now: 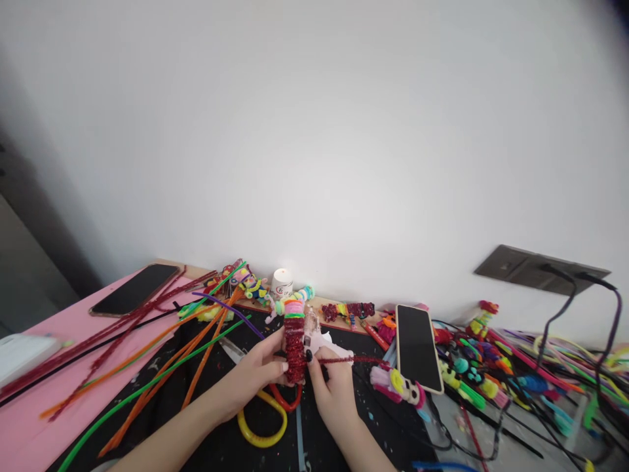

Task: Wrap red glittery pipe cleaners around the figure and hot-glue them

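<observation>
My left hand [258,370] is closed around an upright pipe cleaner figure [295,347]. Its body is wound in dark red tinsel, with pink, green and yellow bands at the top. Beside it my right hand [334,383] is closed in a pinch on a dark red tinsel pipe cleaner [361,359], whose tail sticks out to the right. The fingertips are close to the figure's right side. Below the hands lie scissors [263,440] with yellow and red handles, their blades partly covered by my left hand. Some crumpled white paper [327,342] shows behind my right hand.
Long orange, green and red pipe cleaners [142,387] lie on the left over a pink mat [29,429]. One phone [135,288] is at left, another [419,347] at right. A paper cup [282,283] stands by the wall. Colourful pieces and black cables [565,314] fill the right.
</observation>
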Motion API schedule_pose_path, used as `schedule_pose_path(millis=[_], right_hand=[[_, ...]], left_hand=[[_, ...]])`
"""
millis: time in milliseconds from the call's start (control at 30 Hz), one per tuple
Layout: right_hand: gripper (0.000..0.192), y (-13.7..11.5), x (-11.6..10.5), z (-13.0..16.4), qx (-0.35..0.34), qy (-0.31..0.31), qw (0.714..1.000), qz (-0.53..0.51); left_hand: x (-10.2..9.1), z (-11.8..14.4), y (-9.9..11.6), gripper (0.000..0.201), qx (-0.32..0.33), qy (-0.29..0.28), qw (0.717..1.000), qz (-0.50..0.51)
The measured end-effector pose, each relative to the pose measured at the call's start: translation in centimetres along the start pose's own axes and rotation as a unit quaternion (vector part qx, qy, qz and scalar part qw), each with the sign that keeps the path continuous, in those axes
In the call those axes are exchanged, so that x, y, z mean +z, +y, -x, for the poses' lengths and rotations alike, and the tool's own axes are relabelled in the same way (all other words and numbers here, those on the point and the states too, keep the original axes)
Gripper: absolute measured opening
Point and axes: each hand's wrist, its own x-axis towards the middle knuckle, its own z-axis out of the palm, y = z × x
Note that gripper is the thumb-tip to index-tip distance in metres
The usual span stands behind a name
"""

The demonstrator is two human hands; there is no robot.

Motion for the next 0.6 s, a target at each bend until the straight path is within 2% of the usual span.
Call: schedule_pose_path(millis=[600], right_hand=[[0.028, 0.33, 0.11, 0.03, -0.013, 0.009, 0.999, 0.048]], left_hand=[[0.42, 0.28, 0.40, 0.073, -0.061, 0.029, 0.997, 0.046]])
